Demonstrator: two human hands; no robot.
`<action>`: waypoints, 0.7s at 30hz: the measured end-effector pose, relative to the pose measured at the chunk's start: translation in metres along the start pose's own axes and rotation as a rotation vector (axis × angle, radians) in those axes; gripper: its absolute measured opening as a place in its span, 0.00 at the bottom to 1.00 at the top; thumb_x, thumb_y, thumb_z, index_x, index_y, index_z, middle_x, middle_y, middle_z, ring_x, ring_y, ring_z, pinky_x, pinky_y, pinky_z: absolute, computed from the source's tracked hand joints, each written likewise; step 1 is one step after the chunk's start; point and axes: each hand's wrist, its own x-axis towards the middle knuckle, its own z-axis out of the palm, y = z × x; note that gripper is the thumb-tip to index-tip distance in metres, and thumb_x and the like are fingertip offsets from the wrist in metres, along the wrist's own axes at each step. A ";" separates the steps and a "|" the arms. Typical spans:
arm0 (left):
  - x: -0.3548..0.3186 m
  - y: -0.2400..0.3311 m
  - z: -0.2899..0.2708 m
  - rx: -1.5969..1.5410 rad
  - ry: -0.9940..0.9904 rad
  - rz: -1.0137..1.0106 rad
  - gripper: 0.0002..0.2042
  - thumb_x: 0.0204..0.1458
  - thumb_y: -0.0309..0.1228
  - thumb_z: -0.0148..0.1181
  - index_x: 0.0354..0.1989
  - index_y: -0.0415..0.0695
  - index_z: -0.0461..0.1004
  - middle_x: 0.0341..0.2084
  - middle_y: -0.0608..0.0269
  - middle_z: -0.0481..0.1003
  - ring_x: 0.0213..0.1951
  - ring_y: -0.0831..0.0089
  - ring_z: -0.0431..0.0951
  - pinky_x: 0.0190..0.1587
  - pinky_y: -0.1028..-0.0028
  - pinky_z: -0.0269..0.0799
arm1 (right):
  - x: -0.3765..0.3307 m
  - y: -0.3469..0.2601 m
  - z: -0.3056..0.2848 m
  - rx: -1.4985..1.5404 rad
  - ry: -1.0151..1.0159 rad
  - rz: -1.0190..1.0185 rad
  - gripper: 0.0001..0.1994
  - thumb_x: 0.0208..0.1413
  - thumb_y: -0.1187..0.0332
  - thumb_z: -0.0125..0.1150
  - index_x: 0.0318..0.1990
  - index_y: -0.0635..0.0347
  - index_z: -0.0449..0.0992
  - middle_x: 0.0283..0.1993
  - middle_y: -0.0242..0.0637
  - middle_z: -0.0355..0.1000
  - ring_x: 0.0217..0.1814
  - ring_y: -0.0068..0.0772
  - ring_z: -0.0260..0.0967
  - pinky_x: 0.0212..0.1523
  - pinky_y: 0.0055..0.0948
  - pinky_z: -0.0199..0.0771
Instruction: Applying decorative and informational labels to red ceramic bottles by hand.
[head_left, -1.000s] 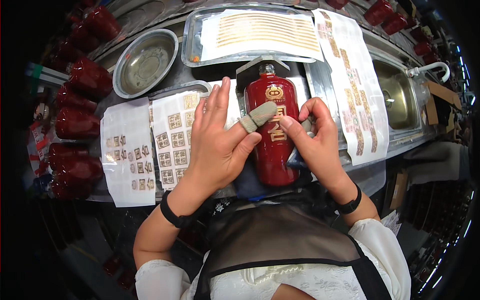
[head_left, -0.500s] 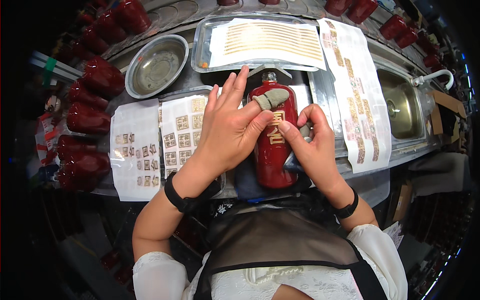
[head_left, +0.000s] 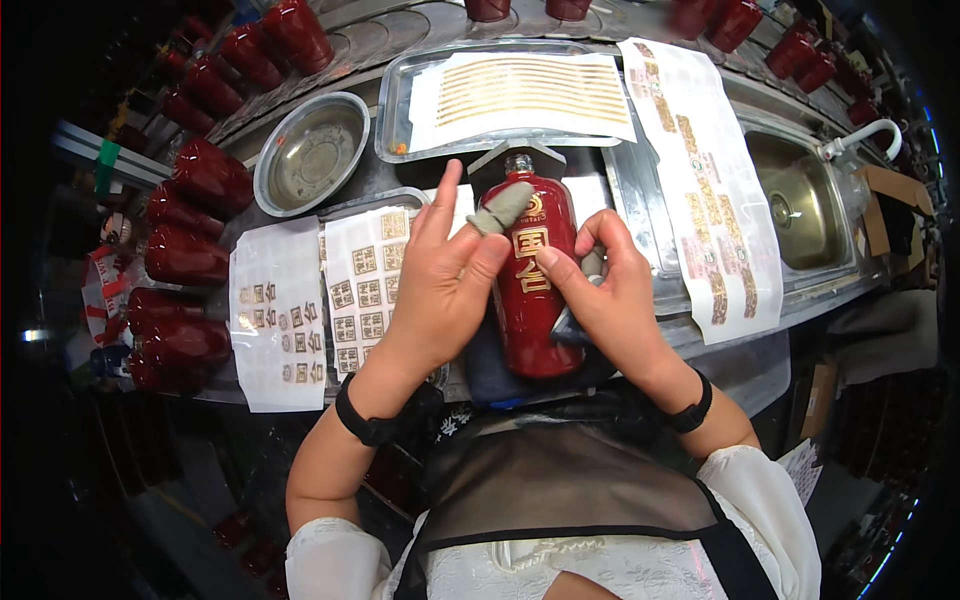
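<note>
The red bottle (head_left: 540,325) is at the middle of the bench, straight in front of the person, its neck pointing away; I cannot tell whether it lies flat or tilts. Its writing is gold: two large characters stacked in a column, and above them an emblem with a small line of lettering beneath, partly covered.

The left hand (head_left: 440,290) is open, fingers apart, with a grey finger sleeve (head_left: 503,208) on the index finger reaching over the emblem. The right hand (head_left: 612,300) is half curled, its thumb at the large characters and its fingers bent by the bottle's right side; I cannot tell whether it grips.

Left of the bottle, a white sheet (head_left: 265,370) bears small dark-and-gold characters, and the sheet beside it, the square-label sheet (head_left: 343,240), carries rows of square labels, each filled with characters. Beyond the bottle, a tray (head_left: 395,110) holds the strip sheet (head_left: 530,95), lined with narrow gold bands. To the right, a long sheet (head_left: 745,205) shows columns of gold ornament and pinkish patches, its print too small to read. A metal bowl (head_left: 310,150) stands left of the tray.
</note>
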 end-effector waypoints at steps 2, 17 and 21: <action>0.002 -0.002 0.003 0.016 -0.010 0.014 0.16 0.64 0.41 0.53 0.54 0.49 0.79 0.69 0.38 0.56 0.68 0.45 0.60 0.66 0.53 0.54 | 0.000 0.000 0.000 0.006 -0.002 0.001 0.18 0.52 0.62 0.71 0.33 0.61 0.65 0.28 0.36 0.66 0.28 0.31 0.63 0.32 0.31 0.67; 0.019 0.006 0.005 -0.582 0.059 -0.431 0.17 0.64 0.37 0.55 0.54 0.39 0.76 0.51 0.55 0.77 0.56 0.71 0.74 0.60 0.69 0.66 | 0.015 0.007 -0.009 0.075 -0.070 0.076 0.16 0.53 0.62 0.71 0.31 0.60 0.68 0.25 0.31 0.66 0.29 0.20 0.62 0.31 0.25 0.66; 0.031 0.016 0.011 -0.779 0.061 -0.589 0.13 0.62 0.35 0.59 0.50 0.41 0.74 0.43 0.64 0.79 0.46 0.81 0.77 0.51 0.76 0.71 | 0.040 0.013 -0.008 0.285 -0.083 0.106 0.14 0.56 0.63 0.68 0.31 0.61 0.70 0.27 0.27 0.67 0.32 0.16 0.63 0.33 0.21 0.66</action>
